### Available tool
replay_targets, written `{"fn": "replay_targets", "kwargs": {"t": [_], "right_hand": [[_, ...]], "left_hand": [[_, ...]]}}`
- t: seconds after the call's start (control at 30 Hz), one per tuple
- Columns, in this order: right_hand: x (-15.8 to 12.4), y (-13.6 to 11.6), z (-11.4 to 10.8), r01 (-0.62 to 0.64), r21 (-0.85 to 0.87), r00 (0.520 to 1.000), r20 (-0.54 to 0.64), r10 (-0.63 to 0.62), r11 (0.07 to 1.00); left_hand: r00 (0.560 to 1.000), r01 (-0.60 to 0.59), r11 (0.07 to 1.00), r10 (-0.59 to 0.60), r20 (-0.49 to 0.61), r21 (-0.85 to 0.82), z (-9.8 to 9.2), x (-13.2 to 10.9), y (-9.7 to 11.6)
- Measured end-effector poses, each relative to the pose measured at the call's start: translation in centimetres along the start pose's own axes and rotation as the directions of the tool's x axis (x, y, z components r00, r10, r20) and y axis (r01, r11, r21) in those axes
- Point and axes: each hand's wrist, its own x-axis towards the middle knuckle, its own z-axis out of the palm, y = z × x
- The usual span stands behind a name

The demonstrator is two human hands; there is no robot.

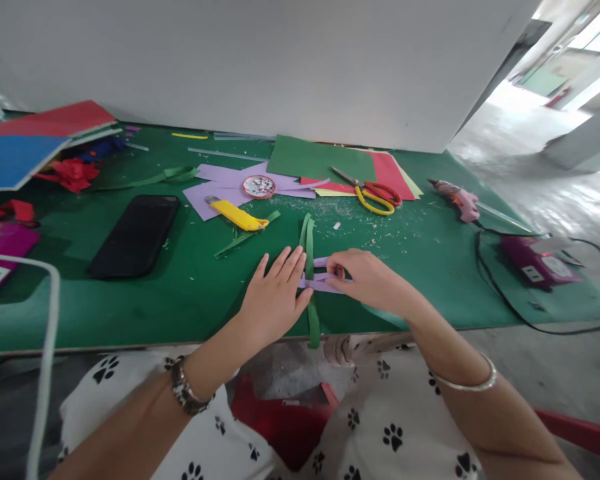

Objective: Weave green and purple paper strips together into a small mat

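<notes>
My left hand [275,293] lies flat near the table's front edge, fingers stretched out, pressing beside a green paper strip [313,320] that runs toward me and hangs over the edge. Purple paper strips [325,285] cross the green one and pass partly beneath my left hand. My right hand [365,277] has its thumb and fingertips pinched on the purple strips, just right of the green one. How the strips meet under my fingers is partly hidden.
Beyond my hands lie a yellow utility knife [240,215], a small round dish [259,187], scissors [365,190] and coloured paper sheets [320,157]. A black phone [135,237] is left. At right are a pink glue gun [457,199], its cord and a purple power socket [537,263].
</notes>
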Motion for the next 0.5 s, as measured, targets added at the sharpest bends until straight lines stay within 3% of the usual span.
{"fn": "replay_targets", "kwargs": {"t": [0.17,0.3,0.5], "right_hand": [[0.52,0.4,0.08,-0.024,0.145,0.999,0.027,0.02,0.989],[0.74,0.25,-0.11,-0.02,0.157,0.998,0.06,0.011,0.987],[1.08,-0.23,-0.29,-0.065,0.085,0.996,-0.05,0.069,0.994]], "left_hand": [[1.0,-0.007,1.0,0.007,-0.029,-0.006,0.16,-0.06,-0.01],[0.999,-0.007,1.0,0.007,-0.034,-0.007,0.25,-0.08,-0.02],[1.0,0.004,1.0,-0.004,-0.004,-0.023,0.02,0.02,0.0]]}}
